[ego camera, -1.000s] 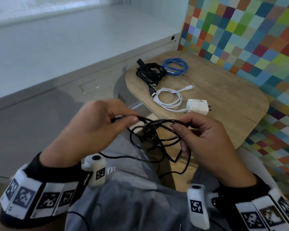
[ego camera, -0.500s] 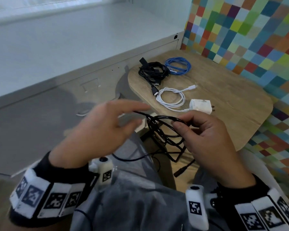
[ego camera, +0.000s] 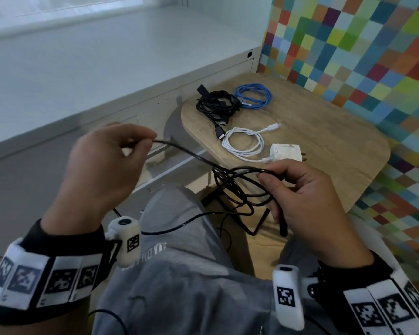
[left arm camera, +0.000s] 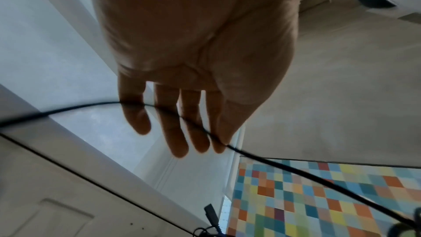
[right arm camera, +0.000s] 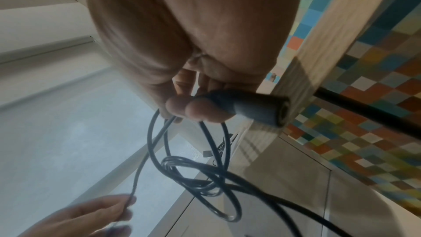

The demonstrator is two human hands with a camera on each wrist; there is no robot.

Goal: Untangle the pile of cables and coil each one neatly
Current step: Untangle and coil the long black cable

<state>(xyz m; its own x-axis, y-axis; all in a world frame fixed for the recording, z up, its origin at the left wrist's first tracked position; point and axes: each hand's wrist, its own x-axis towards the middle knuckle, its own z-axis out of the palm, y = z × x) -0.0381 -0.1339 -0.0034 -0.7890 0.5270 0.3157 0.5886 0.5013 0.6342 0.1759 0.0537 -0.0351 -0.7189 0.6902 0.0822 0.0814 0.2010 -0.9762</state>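
Cable: black cable [ego camera: 230, 187] held between both hands above the lap, loops hanging.
Left hand [ego camera: 107, 170]: thumb and forefinger pinch one strand, pulled taut.
Right hand [ego camera: 307, 197]: fingers curled round the loops and plug [right arm camera: 255, 107].
Table [ego camera: 324, 131]: three coiled cables.

Your head camera is looking forward and down over both hands toward the wooden surface [ego camera: 324, 131]. Each wrist camera is peering close along its palm, angled upward. All three are sharing the black cable [ego camera: 194, 154] [left arm camera: 296, 170] [right arm camera: 205, 174].
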